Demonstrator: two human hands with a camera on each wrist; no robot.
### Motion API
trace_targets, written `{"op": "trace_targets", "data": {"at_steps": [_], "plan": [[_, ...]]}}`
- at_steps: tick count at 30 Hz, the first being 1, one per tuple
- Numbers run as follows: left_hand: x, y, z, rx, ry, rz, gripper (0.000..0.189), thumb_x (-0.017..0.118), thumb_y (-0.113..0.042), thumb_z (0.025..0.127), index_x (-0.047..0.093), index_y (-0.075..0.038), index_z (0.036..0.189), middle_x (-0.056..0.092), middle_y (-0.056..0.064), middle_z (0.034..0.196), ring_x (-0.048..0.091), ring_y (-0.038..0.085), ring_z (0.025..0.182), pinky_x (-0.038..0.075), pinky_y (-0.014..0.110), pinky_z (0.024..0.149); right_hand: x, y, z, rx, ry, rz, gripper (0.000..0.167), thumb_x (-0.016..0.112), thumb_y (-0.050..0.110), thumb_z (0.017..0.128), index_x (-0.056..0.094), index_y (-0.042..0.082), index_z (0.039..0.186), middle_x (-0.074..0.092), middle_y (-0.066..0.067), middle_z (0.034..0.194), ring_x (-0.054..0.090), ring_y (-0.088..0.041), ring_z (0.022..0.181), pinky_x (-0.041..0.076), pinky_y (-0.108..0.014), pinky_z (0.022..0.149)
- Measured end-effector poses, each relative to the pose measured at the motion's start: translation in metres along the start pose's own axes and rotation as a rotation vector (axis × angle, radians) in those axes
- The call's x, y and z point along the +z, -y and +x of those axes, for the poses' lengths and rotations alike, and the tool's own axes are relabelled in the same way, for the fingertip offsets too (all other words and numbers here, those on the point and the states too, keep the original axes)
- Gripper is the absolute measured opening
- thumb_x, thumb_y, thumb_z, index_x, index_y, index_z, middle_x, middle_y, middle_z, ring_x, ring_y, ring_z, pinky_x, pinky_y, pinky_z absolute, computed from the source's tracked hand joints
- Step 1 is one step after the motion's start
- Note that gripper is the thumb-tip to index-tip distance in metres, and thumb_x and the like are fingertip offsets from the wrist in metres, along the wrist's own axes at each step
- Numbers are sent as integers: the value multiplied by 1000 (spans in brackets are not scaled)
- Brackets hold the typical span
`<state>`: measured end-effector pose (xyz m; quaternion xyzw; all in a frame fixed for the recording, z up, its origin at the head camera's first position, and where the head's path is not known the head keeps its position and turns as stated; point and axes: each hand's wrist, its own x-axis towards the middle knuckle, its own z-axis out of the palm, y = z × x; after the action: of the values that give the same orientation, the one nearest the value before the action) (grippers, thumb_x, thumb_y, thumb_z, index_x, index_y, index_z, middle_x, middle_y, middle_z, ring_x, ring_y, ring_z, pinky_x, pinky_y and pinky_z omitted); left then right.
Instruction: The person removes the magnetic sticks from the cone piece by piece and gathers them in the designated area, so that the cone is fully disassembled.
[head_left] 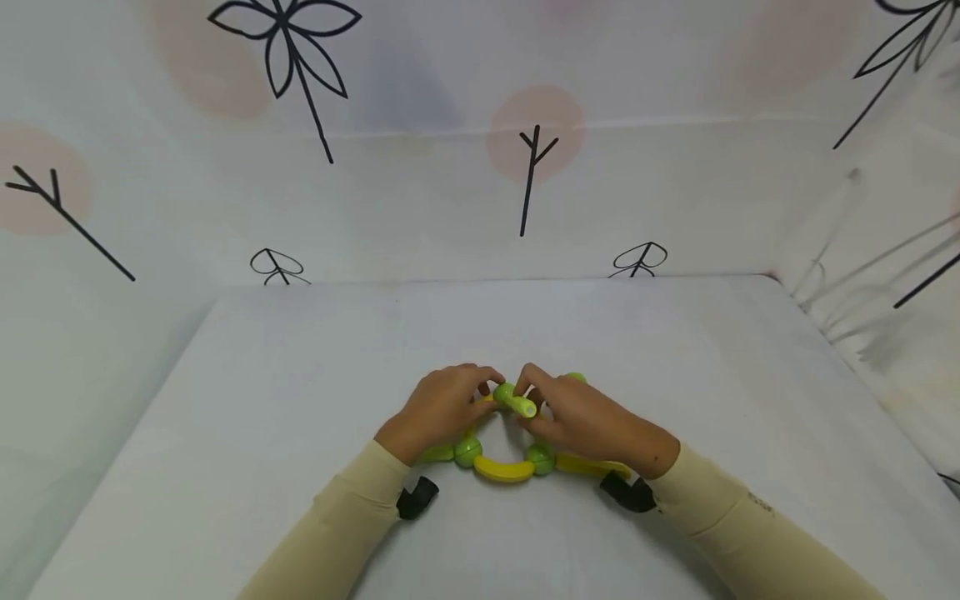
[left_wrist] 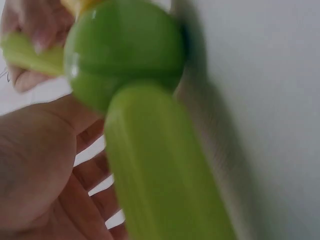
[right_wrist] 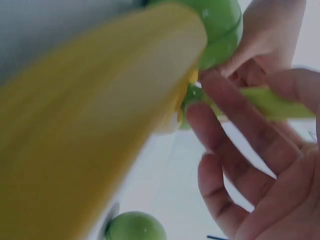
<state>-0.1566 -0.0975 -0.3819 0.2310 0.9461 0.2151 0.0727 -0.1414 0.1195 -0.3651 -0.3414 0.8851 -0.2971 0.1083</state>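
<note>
Pale green, the short rod [head_left: 523,407] is pinched between the thumb and forefinger of my right hand [head_left: 581,417]; its inner end meets the upper ball [head_left: 503,392], which my left hand [head_left: 442,408] seems to grasp by its side with thumb and fingertip. Both pieces are about midway between the left and right edges of the surface [head_left: 300,433], well short of the far edge. Nearer to me, a yellow curved piece [head_left: 504,472] joins the left ball [head_left: 467,452] and the right ball [head_left: 540,460]; from these a green stick [head_left: 437,455] runs toward the left edge and a yellow stick [head_left: 591,466] toward the right one. To seat the rod well, I judge, I should brace the ball, line the rod up with its middle and press straight along its length, so the pieces underneath are not wrenched. Whether it is fully seated I cannot tell. The head view gives the whole layout but only the backs of my hands; the right wrist view adds my right palm, its lower fingers loosely bent, and a separate ball [right_wrist: 136,227]. The left wrist view shows the left ball's seam up close, yet hides the upper ball.
</note>
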Motion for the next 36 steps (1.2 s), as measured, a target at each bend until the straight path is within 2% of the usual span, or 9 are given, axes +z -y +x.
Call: {"op": "trace_targets", "data": {"at_steps": [7,15,17,22,29,36], "plan": [[4,-3,1,-22,-36,27,35,70,-34,94,70,-21,127,74,-3,105,66,12,91,53,30,78,3,4,3,57,-50,10,24,68,23,97,48,20,110,74,1,99,68,-11,87,52,-22,69],[7,-7,1,-13,-82,23,31,73,-33,92,74,-20,120,76,-5,104,67,9,89,52,26,74,2,2,1,48,-86,0,16,61,22,101,48,18,109,71,2,93,59,-7,73,48,-23,65],[7,-8,1,-15,-87,21,31,73,-33,91,75,-20,119,76,-6,105,66,8,87,51,24,70,2,1,2,51,-101,3,14,59,22,102,49,17,109,72,2,94,61,-8,76,51,-25,68],[6,-9,0,-46,-83,57,33,74,-36,90,74,-22,120,75,-6,113,64,8,81,46,21,59,0,0,3,49,-123,12,12,56,21,104,47,16,109,74,3,101,70,-12,99,56,-33,84],[4,-14,-1,-72,-73,130,34,73,-40,90,74,-24,120,75,-7,114,71,12,91,46,22,59,0,0,4,51,-126,29,12,54,21,104,46,15,110,73,3,98,70,-13,100,56,-36,86],[4,-16,-1,-67,-82,164,33,73,-40,90,74,-24,119,75,-6,112,71,11,88,46,22,57,2,-1,4,69,-137,33,11,54,21,104,46,16,109,73,4,98,68,-12,99,55,-35,85]]}}
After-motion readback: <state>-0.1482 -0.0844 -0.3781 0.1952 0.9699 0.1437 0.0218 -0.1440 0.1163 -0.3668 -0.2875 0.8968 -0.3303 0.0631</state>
